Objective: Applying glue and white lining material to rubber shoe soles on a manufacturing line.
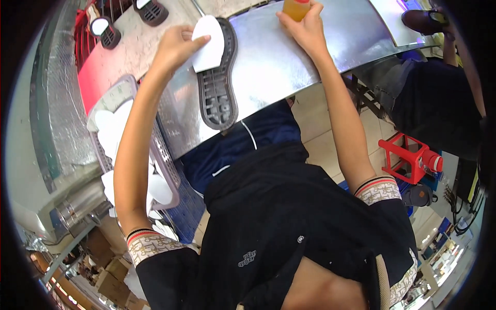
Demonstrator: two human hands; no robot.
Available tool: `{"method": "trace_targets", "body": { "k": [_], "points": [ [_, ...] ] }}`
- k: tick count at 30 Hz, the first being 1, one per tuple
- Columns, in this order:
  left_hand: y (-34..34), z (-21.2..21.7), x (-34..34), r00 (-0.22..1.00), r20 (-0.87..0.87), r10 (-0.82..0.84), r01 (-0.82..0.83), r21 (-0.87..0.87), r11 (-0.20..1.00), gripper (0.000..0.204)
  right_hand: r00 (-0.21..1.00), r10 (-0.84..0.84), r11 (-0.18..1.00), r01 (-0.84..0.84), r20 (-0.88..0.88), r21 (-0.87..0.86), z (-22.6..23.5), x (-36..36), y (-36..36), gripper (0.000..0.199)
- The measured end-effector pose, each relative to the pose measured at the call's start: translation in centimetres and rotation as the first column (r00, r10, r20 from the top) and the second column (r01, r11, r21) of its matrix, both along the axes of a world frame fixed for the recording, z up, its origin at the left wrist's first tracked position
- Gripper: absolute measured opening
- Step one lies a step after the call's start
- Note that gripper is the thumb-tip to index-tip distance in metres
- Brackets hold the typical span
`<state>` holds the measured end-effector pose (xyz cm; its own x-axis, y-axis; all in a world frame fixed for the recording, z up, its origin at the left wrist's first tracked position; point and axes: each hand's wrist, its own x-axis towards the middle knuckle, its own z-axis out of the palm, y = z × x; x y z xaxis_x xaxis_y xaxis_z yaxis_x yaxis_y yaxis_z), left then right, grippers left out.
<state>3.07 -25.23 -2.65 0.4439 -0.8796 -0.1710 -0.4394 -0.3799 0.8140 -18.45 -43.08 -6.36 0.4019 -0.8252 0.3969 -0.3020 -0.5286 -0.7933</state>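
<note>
White foam insole (pixel 208 44), probably light and bendy, is pinched at its edge by the left hand (pixel 175 46) over the grey sole (pixel 217 82), while the right hand (pixel 305 28) grips an amber bottle (pixel 296 8).

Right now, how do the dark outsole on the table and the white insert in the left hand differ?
The outsole is dark grey; the insert is white. The outsole is long, with a ribbed grid inside; the insert is shorter, smooth and rounded. The outsole lies flat on the metal table; the insert is held by the left hand over the outsole's far end. Both are shoe parts.
</note>
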Motion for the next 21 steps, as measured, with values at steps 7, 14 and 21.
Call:
{"method": "trace_targets", "body": {
  "k": [7, 14, 21],
  "points": [
    [-1.8, -1.2, -1.3, 0.955, 0.291, -0.062, 0.03, 0.111, 0.993, 0.037, 0.993, -0.075, 0.996, 0.079, 0.095, -0.039, -1.3, -0.8, -0.3, 0.052],
    [2.5, -0.2, -5.5, 0.937, 0.268, 0.222, -0.165, -0.219, 0.962, 0.033, 0.924, 0.108, 0.918, -0.234, 0.367, 0.32, -0.6, -0.7, 0.1, 0.054],
    [7.9, 3.5, -9.9, 0.234, -0.971, -0.044, -0.591, -0.178, 0.787, 0.049, 0.741, 0.64, 0.734, -0.668, -0.204, -0.124, 10.0, -3.4, 2.2, 0.057]
  ]
}}
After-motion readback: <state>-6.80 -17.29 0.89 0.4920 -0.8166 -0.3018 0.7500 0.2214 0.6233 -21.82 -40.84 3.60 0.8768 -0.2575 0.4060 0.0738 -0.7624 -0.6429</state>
